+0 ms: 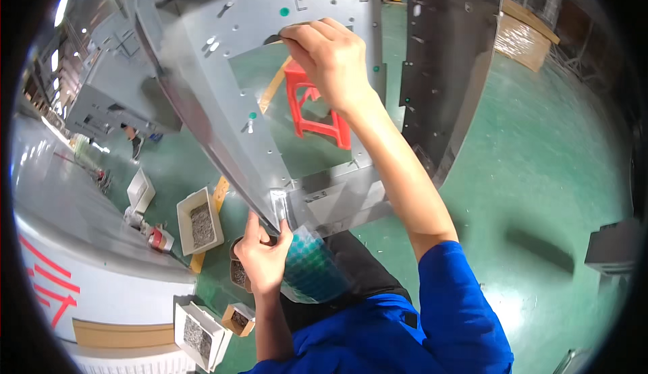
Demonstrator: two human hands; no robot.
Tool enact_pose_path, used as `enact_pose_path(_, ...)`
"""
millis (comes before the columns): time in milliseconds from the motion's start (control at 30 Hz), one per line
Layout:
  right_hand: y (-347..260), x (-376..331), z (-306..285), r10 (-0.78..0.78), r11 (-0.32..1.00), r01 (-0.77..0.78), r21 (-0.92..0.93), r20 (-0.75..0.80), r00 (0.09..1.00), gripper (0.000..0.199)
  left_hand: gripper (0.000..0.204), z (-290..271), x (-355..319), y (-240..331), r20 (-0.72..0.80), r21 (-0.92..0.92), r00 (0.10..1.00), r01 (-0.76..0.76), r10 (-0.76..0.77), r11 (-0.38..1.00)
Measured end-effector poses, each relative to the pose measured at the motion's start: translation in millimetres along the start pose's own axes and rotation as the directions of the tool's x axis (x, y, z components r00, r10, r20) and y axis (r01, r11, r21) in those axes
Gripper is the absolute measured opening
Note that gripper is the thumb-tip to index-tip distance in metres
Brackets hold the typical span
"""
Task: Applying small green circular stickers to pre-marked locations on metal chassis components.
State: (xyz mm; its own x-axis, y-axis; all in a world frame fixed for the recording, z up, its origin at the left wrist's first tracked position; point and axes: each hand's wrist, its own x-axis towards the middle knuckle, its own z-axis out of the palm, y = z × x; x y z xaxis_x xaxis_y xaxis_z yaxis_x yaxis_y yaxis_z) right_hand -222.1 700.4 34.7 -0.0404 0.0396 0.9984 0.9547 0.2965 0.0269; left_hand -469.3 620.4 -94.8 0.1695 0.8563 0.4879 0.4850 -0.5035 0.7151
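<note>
A large grey metal panel [223, 124] with a rectangular cut-out and several small studs stands tilted before me. Small green round stickers [284, 12] dot its face. At the upper edge of the cut-out, my right hand [331, 57] is closed with fingertips together against the metal; anything between them is hidden. My left hand [264, 256] is closed at the panel's lower left corner, thumb and finger on either side of the edge. A clear sheet of green round stickers [312, 266] hangs from that hand over my lap.
Behind the cut-out stands a red plastic stool [317, 107] on the green floor. Bins of small metal parts [200, 219] sit at the left, with more [197, 337] lower down. A wrapped cardboard box [523, 37] is at the far right, a grey box [611, 246] nearer.
</note>
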Motion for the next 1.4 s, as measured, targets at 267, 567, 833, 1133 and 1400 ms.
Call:
enact_pose_path(267, 4.2, -11.4, 2.9, -0.076, 0.997, 0.070, -0.039, -0.185, 0.980, 0.016, 0.027, 2.0, -0.2, -8.0, 0.039, 0.012, 0.997, -0.068, 0.068, 0.998)
enact_pose_path(567, -4.9, -11.3, -4.6, -0.103, 0.991, 0.084, -0.101, -0.199, 0.975, 0.014, 0.038, -4.0, 4.4, -37.8, 0.090, -0.063, 0.990, -0.102, 0.108, 0.993)
enact_pose_path(833, -7.2, -16.7, 0.7, 0.082, 0.989, -0.110, -0.095, -0.265, 0.961, 0.024, 0.047, 1.4, -0.1, -12.9, 0.093, 0.015, 0.987, -0.133, 0.131, 0.991)
enact_pose_path(1133, -3.9, -7.8, 11.9, -0.006, 0.983, -0.039, -0.177, -0.245, 0.970, 0.015, 0.025, 2.4, 0.8, -37.3, 0.050, -0.122, 0.997, -0.053, 0.059, 0.991)
enact_pose_path(1400, -19.3, -8.7, -103.8, 0.268, 0.961, -0.275, -0.022, -0.162, 0.950, 0.018, 0.068, 39.7, -5.0, 25.5, 0.144, -0.178, 0.984, -0.081, 0.107, 0.981)
